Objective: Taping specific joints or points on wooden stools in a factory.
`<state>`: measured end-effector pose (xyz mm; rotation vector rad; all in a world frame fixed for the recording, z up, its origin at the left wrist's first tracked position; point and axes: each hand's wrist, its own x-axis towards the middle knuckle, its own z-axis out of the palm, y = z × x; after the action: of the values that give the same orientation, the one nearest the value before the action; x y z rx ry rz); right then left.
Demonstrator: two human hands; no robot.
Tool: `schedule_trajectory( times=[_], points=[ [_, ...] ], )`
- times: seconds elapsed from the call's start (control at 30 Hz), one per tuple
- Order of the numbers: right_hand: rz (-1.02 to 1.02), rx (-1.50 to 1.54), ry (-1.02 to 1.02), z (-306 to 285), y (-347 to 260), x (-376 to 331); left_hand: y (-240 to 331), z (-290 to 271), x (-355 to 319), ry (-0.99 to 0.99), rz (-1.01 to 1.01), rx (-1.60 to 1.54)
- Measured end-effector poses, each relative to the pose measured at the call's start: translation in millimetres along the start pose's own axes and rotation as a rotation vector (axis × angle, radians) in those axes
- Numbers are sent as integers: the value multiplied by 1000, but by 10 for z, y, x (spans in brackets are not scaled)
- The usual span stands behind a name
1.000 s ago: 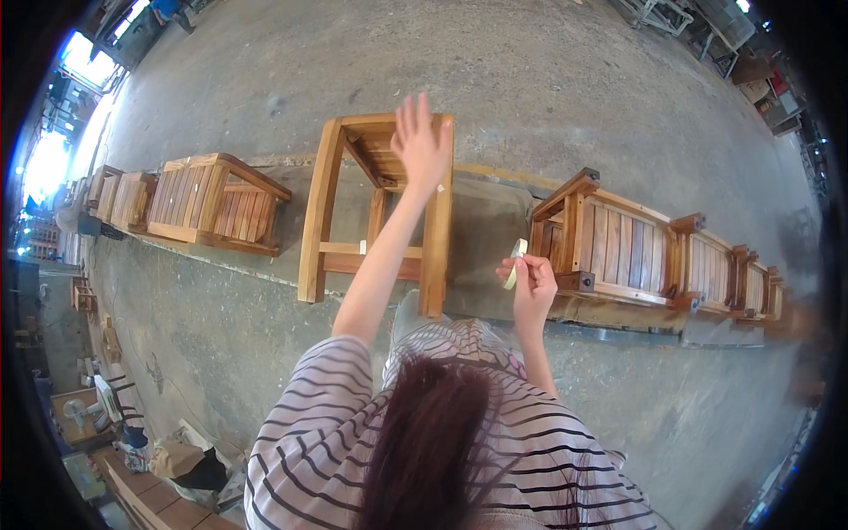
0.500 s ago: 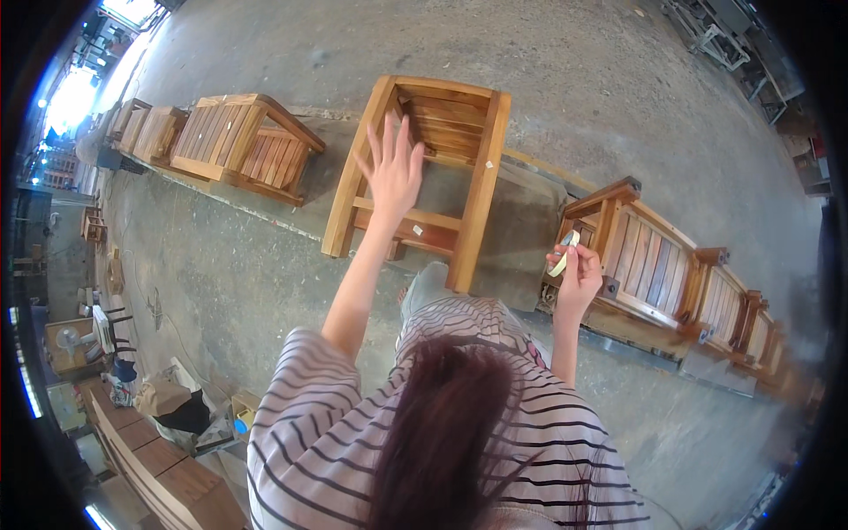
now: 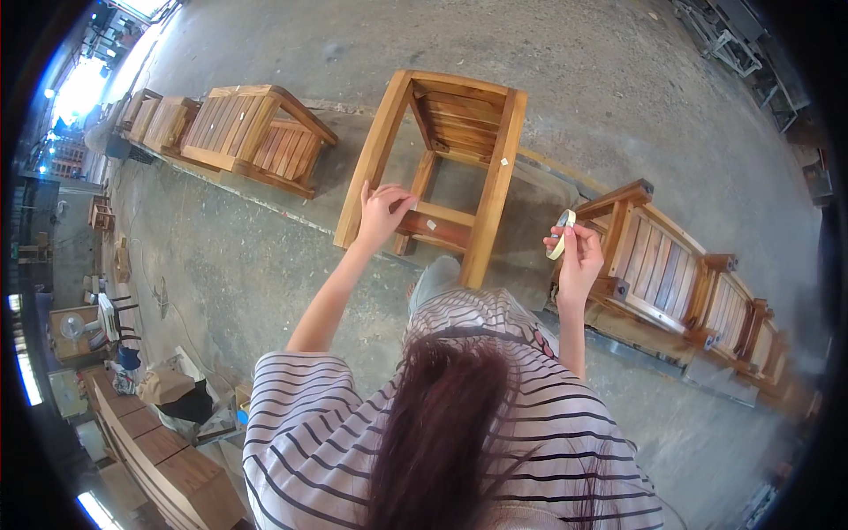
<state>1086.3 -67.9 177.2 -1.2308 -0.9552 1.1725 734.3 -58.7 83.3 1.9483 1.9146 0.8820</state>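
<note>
A wooden slatted chair frame [image 3: 496, 194] stands in front of me, with small pale patches on its right rail and its near crosspiece. My left hand [image 3: 384, 216] is at the frame's left side, close to the near crosspiece [image 3: 442, 229]. Its thumb and fingertips come together in a pinch; whatever they hold, if anything, is too small to make out. To the right of the chair, my right hand [image 3: 579, 256] grips a thin pale-yellow roll of tape [image 3: 558, 246], held upright between thumb and fingers.
More wooden chairs form a row, some to the left [image 3: 231, 128] and several to the right [image 3: 655, 256]. Long wooden cabinetry [image 3: 168, 459] sits at the lower left, with a cloth bag [image 3: 168, 387] beside it. A small fan [image 3: 75, 327] is at the far left.
My left hand has drawn back toward me from over the chair, and its spread fingers have closed into a pinch. My right hand still holds the tape roll in much the same place.
</note>
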Motion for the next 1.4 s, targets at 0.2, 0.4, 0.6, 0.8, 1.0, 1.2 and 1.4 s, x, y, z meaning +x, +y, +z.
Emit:
schedule_trajectory(
  times=[0.2, 0.4, 0.6, 0.8, 1.0, 1.2, 1.4],
  points=[
    [-119, 263, -203, 156, -910, -49, -56, 65, 81, -42, 76, 11],
    [-913, 691, -256, 355, -2452, -665, 153, -203, 151, -261, 12, -191],
    [-1251, 753, -127, 7, -2574, -708, -38, -198, -43, -319, -24, -53],
    [-1332, 755, -55, -13, -2583, -719, 500, -170, 51, -178, 69, -16],
    [-1356, 854, -78, 147, -2629, -658, 539, -227, 21, -133, 59, 21],
    [-1372, 977, -104, 380, -2659, -614, 463, -223, 20, -161, 20, 19],
    [-1384, 1068, -112, 548, -2634, -560, 497, -132, 26, -150, 61, -33]
  ],
)
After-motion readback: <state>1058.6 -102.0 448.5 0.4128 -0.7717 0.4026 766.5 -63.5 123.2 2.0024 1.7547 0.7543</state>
